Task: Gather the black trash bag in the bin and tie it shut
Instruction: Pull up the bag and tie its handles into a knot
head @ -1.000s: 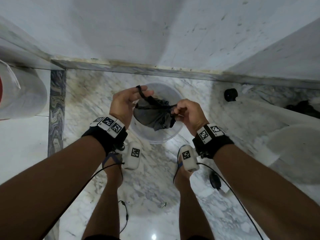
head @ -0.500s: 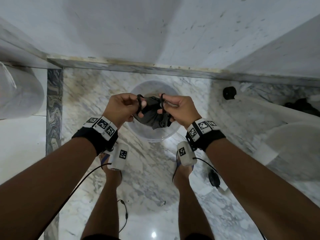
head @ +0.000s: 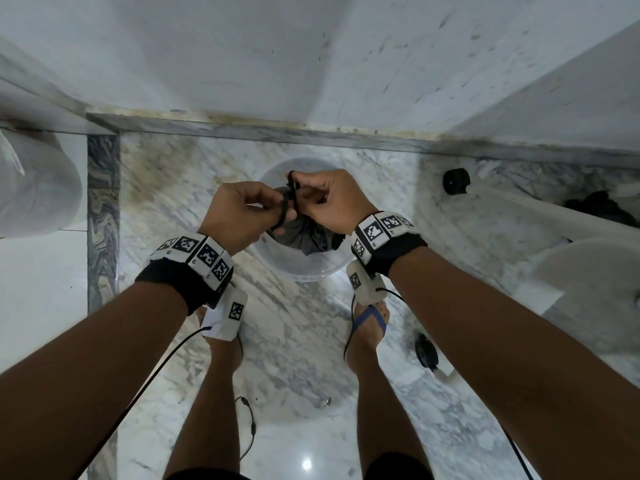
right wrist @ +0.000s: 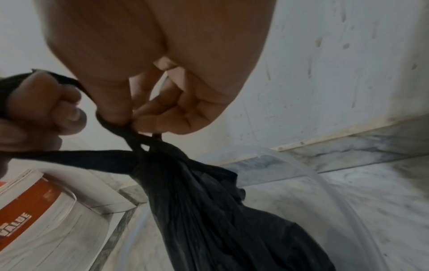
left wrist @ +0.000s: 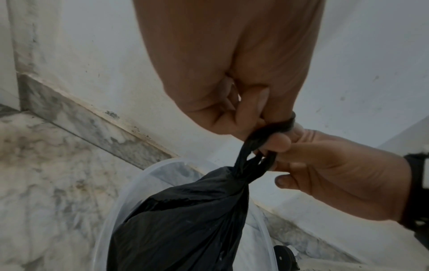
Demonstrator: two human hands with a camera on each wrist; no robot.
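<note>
Item: black trash bag (head: 304, 237), gathered to a narrow neck, body hanging inside the rim of the translucent bin (head: 301, 271) directly beneath the fingers. Handles: two twisted black strands (left wrist: 253, 157) rising from the neck and crossing just under the fingertips, with a small open gap at the crossing. Left hand (head: 239, 216): fingers curled, thumb and forefinger pinching one strand, a loop of it drawn round a finger. Right hand (head: 332, 202): fingers curled, pinching the other strand just above the neck, a loop standing up past the forefinger. Change: a second ago the hands were held apart with the bag mouth stretched between them; half a second ago they had closed in with a loop on each; now they meet knuckle to knuckle over the neck and the strands are crossed. Assessment: gathering appears complete; the first crossing of the knot looks formed but slack, so cinching and probably a second pass remain.
</note>
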